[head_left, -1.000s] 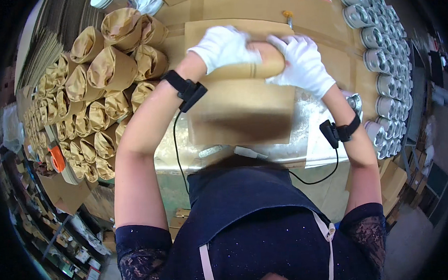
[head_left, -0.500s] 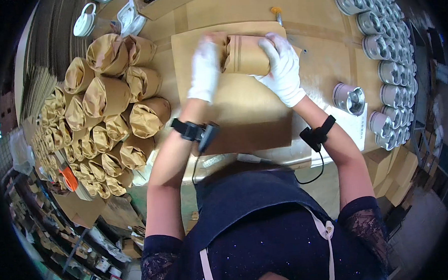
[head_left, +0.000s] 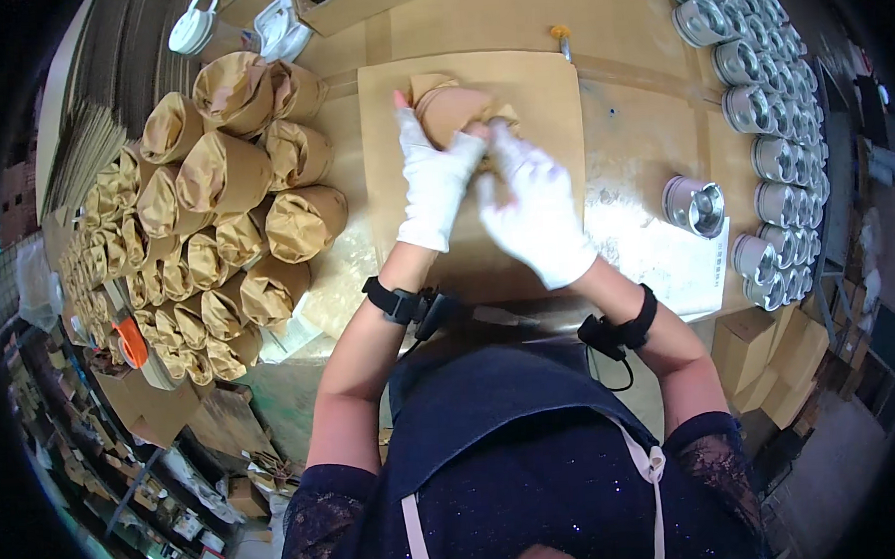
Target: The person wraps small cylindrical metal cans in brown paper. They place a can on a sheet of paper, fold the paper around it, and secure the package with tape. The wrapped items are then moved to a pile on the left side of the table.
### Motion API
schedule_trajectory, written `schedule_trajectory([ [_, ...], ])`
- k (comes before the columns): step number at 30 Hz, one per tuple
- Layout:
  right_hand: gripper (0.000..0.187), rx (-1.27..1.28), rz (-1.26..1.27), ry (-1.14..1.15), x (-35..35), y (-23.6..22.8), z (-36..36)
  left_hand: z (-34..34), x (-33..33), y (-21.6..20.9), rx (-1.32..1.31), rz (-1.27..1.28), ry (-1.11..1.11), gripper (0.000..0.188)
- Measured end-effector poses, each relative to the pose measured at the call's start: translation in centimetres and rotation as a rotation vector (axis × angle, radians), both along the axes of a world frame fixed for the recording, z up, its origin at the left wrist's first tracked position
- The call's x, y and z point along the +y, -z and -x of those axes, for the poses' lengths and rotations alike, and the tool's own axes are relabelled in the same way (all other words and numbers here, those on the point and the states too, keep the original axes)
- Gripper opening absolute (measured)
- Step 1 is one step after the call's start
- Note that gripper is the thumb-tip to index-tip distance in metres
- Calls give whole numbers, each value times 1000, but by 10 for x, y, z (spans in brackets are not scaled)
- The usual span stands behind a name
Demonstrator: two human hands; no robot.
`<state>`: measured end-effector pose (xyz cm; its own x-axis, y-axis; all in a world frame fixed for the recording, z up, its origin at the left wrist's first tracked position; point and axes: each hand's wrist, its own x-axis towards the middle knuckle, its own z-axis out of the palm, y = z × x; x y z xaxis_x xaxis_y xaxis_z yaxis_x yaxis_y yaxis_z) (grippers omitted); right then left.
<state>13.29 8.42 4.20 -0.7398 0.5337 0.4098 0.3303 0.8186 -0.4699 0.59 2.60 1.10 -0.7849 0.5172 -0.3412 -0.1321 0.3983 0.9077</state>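
Observation:
A brown paper-wrapped cylindrical bundle (head_left: 450,112) lies tilted on a flat sheet of brown paper (head_left: 395,217) in front of me. Its contents are hidden. My left hand (head_left: 433,185), in a white glove with bare fingertips, grips the bundle along its near left side. At the bundle's right end, where the paper is crumpled, my right hand (head_left: 536,201) touches it; this glove's fingers are smeared by motion. One bare silver piston (head_left: 694,206) sits to the right of the sheet, apart from both hands.
Many paper-wrapped bundles (head_left: 221,179) crowd the table's left side. Rows of silver pistons (head_left: 748,109) line the right edge. A white printed sheet (head_left: 672,265) lies near the lone piston. At the back are a cardboard box (head_left: 366,5), a white-lidded jar (head_left: 194,29) and an orange-topped tool (head_left: 560,37).
The bundle has turned from lying crosswise to a tilt, and shifted slightly left. My right hand has come nearer and left, to its crumpled end; my left hand has moved under its near side.

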Motion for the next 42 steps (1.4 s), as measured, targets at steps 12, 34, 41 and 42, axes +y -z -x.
schedule_trajectory([
  [12, 34, -185, -117, -12, 4, 59, -62, 73, -251, -112, -357, -390, 100, 64],
  [34, 33, -270, -152, 17, -3, 66, -63, 207, -312, -96, 730, -75, -482, 29],
  [41, 24, -206, -118, -11, 30, 44, -100, -73, -133, 7, 921, 3, 1121, 84],
  [42, 22, -176, -124, 26, 41, 39, -117, -88, -125, 19, 947, 46, 1158, 82],
])
